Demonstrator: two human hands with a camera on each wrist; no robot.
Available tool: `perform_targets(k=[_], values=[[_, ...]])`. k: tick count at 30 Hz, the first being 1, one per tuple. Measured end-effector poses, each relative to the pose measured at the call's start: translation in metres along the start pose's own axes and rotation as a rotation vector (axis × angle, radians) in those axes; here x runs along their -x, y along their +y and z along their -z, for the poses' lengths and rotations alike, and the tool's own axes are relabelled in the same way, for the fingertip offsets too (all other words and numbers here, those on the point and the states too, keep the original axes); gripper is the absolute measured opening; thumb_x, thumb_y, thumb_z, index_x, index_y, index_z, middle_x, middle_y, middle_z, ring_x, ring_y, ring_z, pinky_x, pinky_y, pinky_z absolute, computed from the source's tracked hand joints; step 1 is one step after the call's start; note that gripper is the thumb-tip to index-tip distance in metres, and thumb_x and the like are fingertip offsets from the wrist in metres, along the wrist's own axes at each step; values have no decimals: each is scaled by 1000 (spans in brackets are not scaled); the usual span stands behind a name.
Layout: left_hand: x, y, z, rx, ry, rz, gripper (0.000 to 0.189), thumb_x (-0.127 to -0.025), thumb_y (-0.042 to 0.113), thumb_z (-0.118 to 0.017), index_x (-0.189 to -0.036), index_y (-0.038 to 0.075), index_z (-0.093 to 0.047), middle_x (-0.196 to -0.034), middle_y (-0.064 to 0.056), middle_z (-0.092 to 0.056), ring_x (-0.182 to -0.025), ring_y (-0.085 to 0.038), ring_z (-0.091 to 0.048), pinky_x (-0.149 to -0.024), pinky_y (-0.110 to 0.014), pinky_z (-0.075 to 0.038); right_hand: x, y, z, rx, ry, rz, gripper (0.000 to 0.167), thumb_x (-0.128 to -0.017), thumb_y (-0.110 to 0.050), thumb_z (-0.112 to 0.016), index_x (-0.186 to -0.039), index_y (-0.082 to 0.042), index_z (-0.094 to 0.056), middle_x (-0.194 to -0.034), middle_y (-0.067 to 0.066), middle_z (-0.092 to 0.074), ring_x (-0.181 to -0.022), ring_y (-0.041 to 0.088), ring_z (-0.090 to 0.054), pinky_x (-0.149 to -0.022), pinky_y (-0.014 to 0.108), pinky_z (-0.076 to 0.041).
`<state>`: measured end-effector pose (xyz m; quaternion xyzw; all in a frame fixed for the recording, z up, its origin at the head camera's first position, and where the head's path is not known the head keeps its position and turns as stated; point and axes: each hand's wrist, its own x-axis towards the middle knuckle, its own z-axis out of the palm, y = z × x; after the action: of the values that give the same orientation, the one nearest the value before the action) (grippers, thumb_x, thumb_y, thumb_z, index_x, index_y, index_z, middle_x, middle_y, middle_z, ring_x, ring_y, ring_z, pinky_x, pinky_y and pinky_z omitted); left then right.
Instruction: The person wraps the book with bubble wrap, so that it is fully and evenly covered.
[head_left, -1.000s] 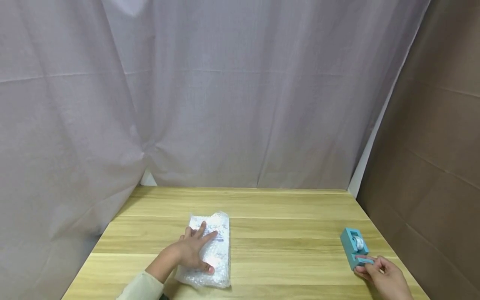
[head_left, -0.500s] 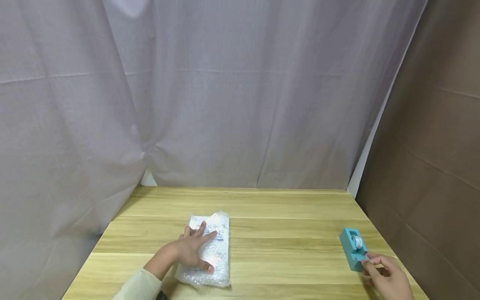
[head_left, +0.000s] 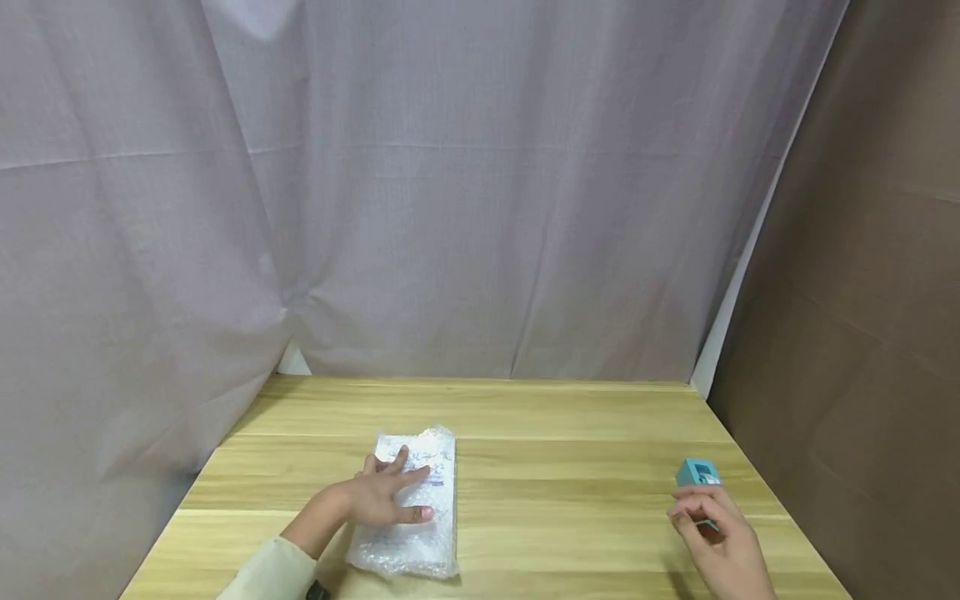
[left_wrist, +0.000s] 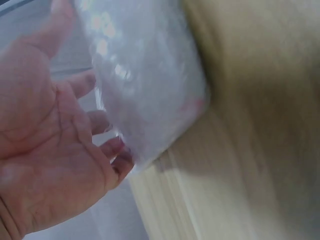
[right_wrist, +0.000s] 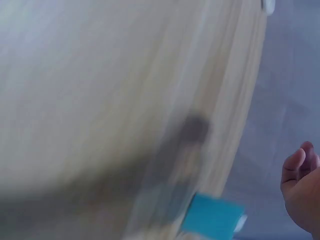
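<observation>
A flat package in bubble wrap (head_left: 420, 542) lies on the wooden table, white with faint print showing through. My left hand (head_left: 375, 500) rests spread across its left half, thumb reaching toward the right edge. In the left wrist view the bubble-wrapped package (left_wrist: 150, 85) stretches beyond the palm and fingers (left_wrist: 82, 82). My right hand (head_left: 716, 533) is raised over the table, thumb and index fingertips pinched on a barely visible piece of clear tape. Behind it a teal tape dispenser (head_left: 697, 470) is partly hidden. The right wrist view shows the dispenser (right_wrist: 212, 217) beside the hand (right_wrist: 305, 195).
The wooden table (head_left: 555, 500) spans the space between the two hands. Grey cloth (head_left: 480, 208) hangs along its back and left, and a brown cloth panel (head_left: 847, 375) stands along the right side.
My right hand has come away from the dispenser's front end, moving left and upward with the piece of tape. My left thumb has shifted up a little on the package.
</observation>
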<state>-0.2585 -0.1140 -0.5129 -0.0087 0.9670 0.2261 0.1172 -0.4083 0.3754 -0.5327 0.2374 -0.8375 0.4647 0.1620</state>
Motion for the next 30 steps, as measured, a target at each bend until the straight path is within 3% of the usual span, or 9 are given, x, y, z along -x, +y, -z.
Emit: perform_targets(k=[3, 10, 15, 20, 23, 27, 30], values=[[2, 3, 1, -3, 27, 4, 89, -99, 64, -72, -172, 25, -40, -184, -28, -10, -159, -73, -11, -120, -92, -23, -1, -18, -13, -41, -79, 3, 13, -108, -13, -73, -99, -21, -79, -121, 1, -70, -101, -5, -64, -73, 21, -58], [2, 7, -11, 32, 79, 26, 91, -93, 51, -84, -170, 26, -44, -184, -25, -14, -160, -65, -18, -123, -89, -24, -2, -46, -37, -132, -218, 17, 13, -108, -15, -73, -109, -27, -80, -119, -1, -72, -103, -1, -66, -76, 26, -61], [0, 8, -7, 37, 78, 15, 90, -93, 48, -85, -169, 26, -44, -184, -25, -14, -160, -64, -19, -123, -90, -23, -7, -65, -55, -222, -323, 23, 15, -107, -20, -74, -119, -28, -80, -124, -1, -73, -108, 3, -69, -86, 26, -64], [2, 3, -3, 44, 77, 18, 88, -93, 43, -87, -169, 27, -46, -184, -23, -16, -160, -66, -16, -122, -91, -21, -12, -81, -76, -316, -486, 30, 20, -109, -30, -72, -128, -27, -77, -134, 6, -71, -113, 8, -69, -96, 27, -63], [2, 2, -4, 52, 60, 6, 88, -93, 43, -87, -169, 27, -46, -184, -23, -16, -160, -68, -13, -121, -92, -22, -12, -86, -86, -319, -578, 75, 28, -110, -31, -70, -137, -24, -74, -141, 9, -68, -119, 9, -66, -99, 27, -62], [-1, 1, -5, 47, 54, -11, 87, -94, 43, -86, -169, 27, -46, -184, -24, -16, -159, -64, -18, -121, -92, -23, -11, -92, -99, -271, -666, 126, 39, -110, -33, -69, -147, -21, -66, -148, 6, -65, -135, 22, -62, -107, 34, -61], [-3, 1, -5, 41, 56, -7, 85, -94, 42, -86, -169, 28, -47, -184, -23, -17, -160, -61, -20, -123, -90, -23, -12, -102, -112, -251, -710, 112, 44, -110, -36, -70, -151, -23, -63, -152, 2, -63, -142, 37, -58, -114, 45, -59]])
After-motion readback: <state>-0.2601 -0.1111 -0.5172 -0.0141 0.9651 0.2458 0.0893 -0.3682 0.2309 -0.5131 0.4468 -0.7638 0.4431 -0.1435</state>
